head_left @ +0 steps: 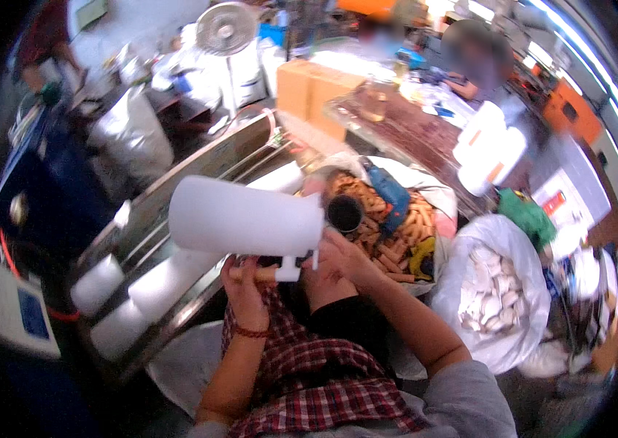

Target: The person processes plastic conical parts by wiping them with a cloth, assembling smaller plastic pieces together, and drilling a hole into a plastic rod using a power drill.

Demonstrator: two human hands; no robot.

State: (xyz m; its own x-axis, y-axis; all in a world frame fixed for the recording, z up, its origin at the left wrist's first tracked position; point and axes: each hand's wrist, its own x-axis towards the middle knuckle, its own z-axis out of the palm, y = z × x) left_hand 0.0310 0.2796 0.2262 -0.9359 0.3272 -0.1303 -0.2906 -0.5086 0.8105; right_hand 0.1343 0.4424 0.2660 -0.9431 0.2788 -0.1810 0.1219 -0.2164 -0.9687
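A white plastic jug (247, 215) lies on its side in front of me, its narrower end toward the right. My left hand (249, 298) is closed around a tan, stick-like piece (259, 274), which meets a white bracket-shaped part under the jug. My right hand (344, 259) is closed at the jug's right end, beside a thin white strip; its exact grip is partly hidden. Just beyond that hand, an open sack (444, 196) holds many tan pieces (395, 252), a blue tool (390, 193), a dark round cup (344, 213) and a yellow-and-black object (422, 257).
On my left, a long trough (199, 296) holds several white jugs (159, 285). To the right stands a clear bag (531, 310) of white scraps. Two upright jugs (495, 157) stand on a brown table (425, 131). A fan (227, 31) and other people are farther off.
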